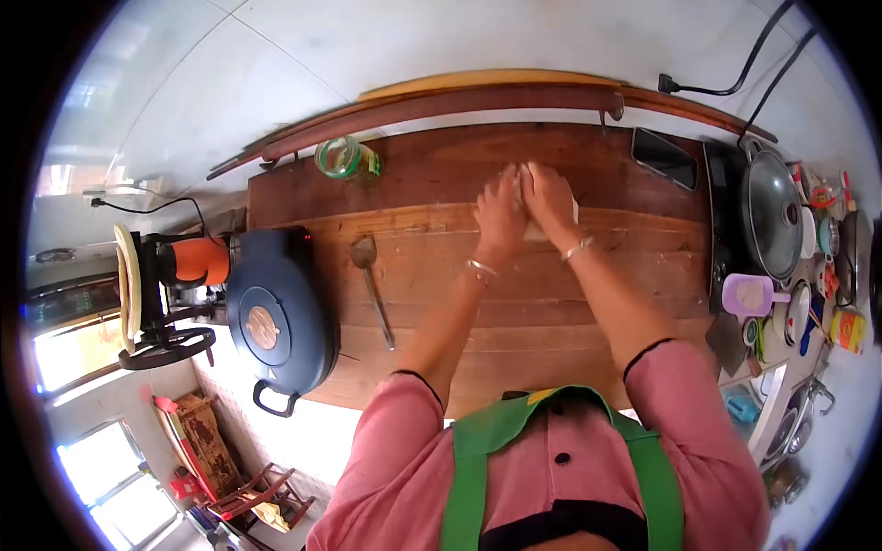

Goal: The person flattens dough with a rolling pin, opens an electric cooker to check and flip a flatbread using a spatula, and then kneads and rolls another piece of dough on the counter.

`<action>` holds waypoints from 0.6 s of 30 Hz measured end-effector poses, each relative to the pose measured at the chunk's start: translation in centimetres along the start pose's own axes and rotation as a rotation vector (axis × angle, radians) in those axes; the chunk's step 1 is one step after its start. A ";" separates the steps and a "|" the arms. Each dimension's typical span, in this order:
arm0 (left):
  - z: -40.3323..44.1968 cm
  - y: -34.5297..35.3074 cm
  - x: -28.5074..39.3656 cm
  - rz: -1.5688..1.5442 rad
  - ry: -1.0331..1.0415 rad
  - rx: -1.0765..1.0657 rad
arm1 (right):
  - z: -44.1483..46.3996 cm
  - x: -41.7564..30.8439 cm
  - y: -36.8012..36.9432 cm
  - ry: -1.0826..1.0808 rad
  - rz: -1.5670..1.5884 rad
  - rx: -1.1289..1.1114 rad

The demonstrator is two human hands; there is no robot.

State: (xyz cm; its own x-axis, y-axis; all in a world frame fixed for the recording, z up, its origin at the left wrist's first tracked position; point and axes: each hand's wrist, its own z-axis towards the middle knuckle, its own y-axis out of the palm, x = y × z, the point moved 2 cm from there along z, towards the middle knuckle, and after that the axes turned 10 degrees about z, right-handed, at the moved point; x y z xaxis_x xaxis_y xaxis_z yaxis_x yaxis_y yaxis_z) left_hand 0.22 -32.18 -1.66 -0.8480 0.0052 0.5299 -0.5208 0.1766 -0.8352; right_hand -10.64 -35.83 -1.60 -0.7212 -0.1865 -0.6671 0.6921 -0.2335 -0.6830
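Observation:
Both hands are together over the wooden table [514,349], toward its back edge. My left hand [501,216] has its fingers bent round something pale that shows only as a sliver between the hands. My right hand [548,200] presses against it from the other side, fingers curled. A pale, flat piece [575,220], perhaps dough or a board, shows partly beneath and beside my right hand; the hands hide the rest. To the left lies a metal spatula [366,266], and a glass jar with a green rim [340,159] stands behind it.
At the left sits a round dark-blue electric pan [276,321]. A phone [663,158] lies at the back right, beside a stove with a lidded wok [772,216]. A purple scoop [749,295] and a cleaver [726,342] are at the right edge. A rolling pin-like wooden rail [441,108] runs behind.

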 end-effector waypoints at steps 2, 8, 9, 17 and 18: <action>2.5 -2.0 -0.3 -0.284 0.063 0.231 | 3.3 -0.7 0.2 -0.214 0.144 0.098; 7.6 -0.2 -4.2 0.208 0.056 0.282 | 7.7 -0.7 4.5 -0.333 0.129 0.174; 8.3 -0.3 -4.2 0.097 0.099 0.325 | 8.2 -0.4 4.7 -0.331 0.088 0.114; 5.0 -1.6 -4.2 0.103 0.009 0.119 | 4.9 -0.7 4.1 -0.085 0.032 -0.024; 2.6 -1.8 -3.9 0.098 0.024 0.126 | 2.6 -1.1 3.5 -0.135 0.080 -0.014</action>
State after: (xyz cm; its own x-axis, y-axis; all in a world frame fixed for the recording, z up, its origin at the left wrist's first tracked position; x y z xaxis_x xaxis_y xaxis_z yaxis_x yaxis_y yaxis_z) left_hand 4.24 -35.05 -2.63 -0.8934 0.0404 0.4475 -0.4455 0.0493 -0.8939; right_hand -7.48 -38.93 -2.47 -0.6605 -0.3309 -0.6740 0.7470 -0.1998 -0.6340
